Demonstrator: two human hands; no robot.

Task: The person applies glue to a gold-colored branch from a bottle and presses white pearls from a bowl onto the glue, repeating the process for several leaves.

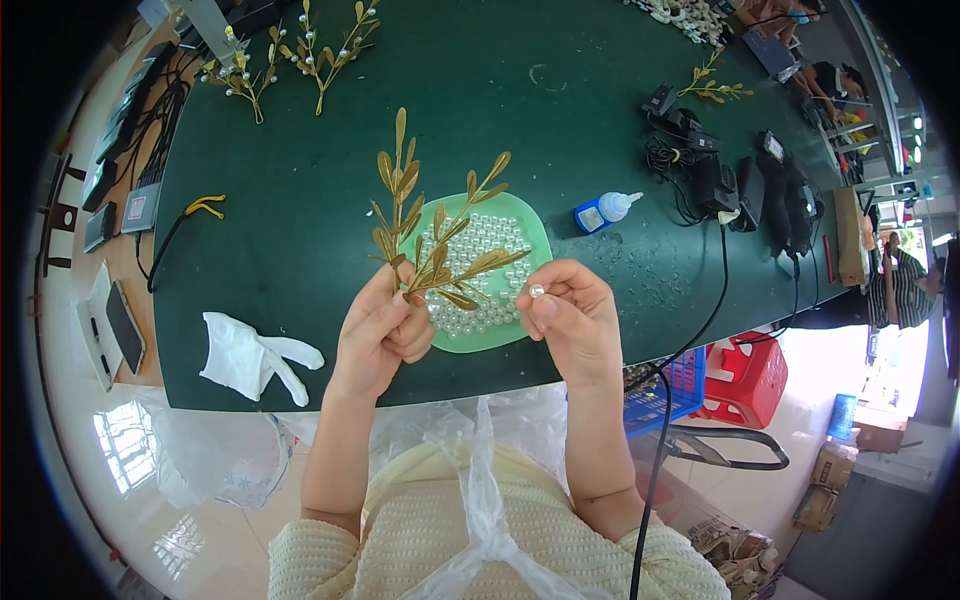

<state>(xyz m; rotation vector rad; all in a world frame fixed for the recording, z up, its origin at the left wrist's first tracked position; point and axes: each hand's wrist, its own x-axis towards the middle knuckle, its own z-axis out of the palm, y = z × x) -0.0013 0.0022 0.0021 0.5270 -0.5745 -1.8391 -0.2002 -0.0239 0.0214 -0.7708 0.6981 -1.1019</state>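
My left hand (pixel 388 325) is closed around the stem of a gold leaf branch (pixel 402 190), whose leaves spread up and to the right. Between the fingertips of my right hand (pixel 572 312) is a single white pearl bead (pixel 537 291), close to the branch's lower right leaf tips. Under both hands sits a light green tray (pixel 533 215) holding many loose pearl beads (pixel 480 240). Behind my right hand, a blue glue bottle (pixel 592 217) with a pale cap and nozzle lies on its side on the table.
Gold branches with pearls (pixel 320 65) lie at the far left, and a plain gold branch (pixel 712 85) at the far right. A white glove (pixel 245 358) rests near the front left edge. Black power adapters (pixel 715 185) and cables crowd the right side. A red stool (pixel 745 380) stands beyond the table.
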